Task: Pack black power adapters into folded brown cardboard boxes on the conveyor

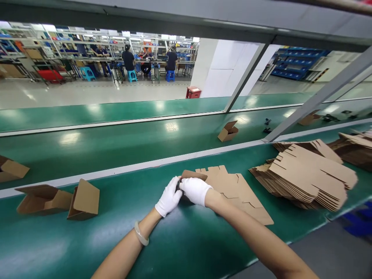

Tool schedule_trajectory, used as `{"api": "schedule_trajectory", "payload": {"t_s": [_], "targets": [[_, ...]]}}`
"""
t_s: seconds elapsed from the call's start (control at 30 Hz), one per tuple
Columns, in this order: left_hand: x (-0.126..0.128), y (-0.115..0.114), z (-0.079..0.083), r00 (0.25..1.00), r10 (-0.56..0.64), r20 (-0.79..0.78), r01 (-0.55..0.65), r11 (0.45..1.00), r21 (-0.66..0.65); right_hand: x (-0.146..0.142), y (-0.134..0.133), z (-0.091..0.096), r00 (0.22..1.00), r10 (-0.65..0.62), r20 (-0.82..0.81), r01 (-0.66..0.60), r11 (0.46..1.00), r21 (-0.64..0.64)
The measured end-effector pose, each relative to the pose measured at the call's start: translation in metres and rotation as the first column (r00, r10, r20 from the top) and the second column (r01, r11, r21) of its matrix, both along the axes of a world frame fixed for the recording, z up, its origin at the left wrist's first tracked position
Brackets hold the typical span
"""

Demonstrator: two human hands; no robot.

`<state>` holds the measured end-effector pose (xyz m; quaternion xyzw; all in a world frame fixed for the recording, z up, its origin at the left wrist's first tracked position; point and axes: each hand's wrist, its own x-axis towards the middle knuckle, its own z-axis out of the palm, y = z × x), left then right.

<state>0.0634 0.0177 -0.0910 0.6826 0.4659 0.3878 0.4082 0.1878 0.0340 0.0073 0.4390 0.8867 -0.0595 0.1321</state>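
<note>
Kraft cardboard piece [193, 175] sits between both hands; the white gloves hide most of it, so we can't tell its full shape. Left hand [170, 196] and right hand [195, 190] are clenched on it, fingers curled around it, just above the green conveyor belt [72, 248]. Relative to that belt: flat die-cut carton blank [240, 193] lies on it, touching the right hand; stack of carton blanks [305, 174] sits further right on it; half-folded carton [84, 199] sits left of the hands on it. We judge the board light and stiff, springy along the score lines, and not fragile, though thin tabs could bend and crush. Gloves on dry board could slip a little. We'd take hold on flat panels or long straight edges, not on the narrow tabs.
</note>
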Motion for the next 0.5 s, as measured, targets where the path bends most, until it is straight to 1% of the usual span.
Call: {"api": "schedule_trajectory", "payload": {"t_s": [0.1,0.17,0.23,0.33,0.4,0.47,0.5], "targets": [[-0.001,0.001,-0.001,1.000,0.009,0.008,-0.009,1.000,0.005,0.016,-0.005,0.009,0.998,0.008,-0.056,-0.011,0.998,-0.058],[-0.002,0.002,-0.001,0.999,0.022,0.023,-0.022,1.000,0.011,0.026,-0.012,0.015,0.991,-0.009,-0.135,0.002,0.999,-0.052],[-0.003,0.003,-0.003,0.998,0.039,0.042,-0.039,0.999,0.013,0.031,-0.019,0.016,0.980,-0.010,-0.197,0.004,1.000,-0.030],[-0.001,0.003,-0.008,0.995,0.079,0.061,-0.080,0.997,0.010,0.025,-0.022,0.008,0.977,-0.004,-0.212,-0.008,0.998,-0.057],[0.002,0.002,-0.011,0.991,0.116,0.063,-0.117,0.993,0.013,0.015,-0.021,-0.001,0.972,-0.039,-0.230,0.017,0.995,-0.098],[0.006,0.003,-0.013,0.984,0.166,0.058,-0.168,0.985,0.027,0.008,-0.020,-0.007,0.936,-0.091,-0.341,0.052,0.991,-0.122],[0.007,0.004,-0.013,0.979,0.198,0.054,-0.200,0.979,0.038,0.007,-0.020,-0.008,0.897,-0.120,-0.426,0.078,0.990,-0.115]]}}
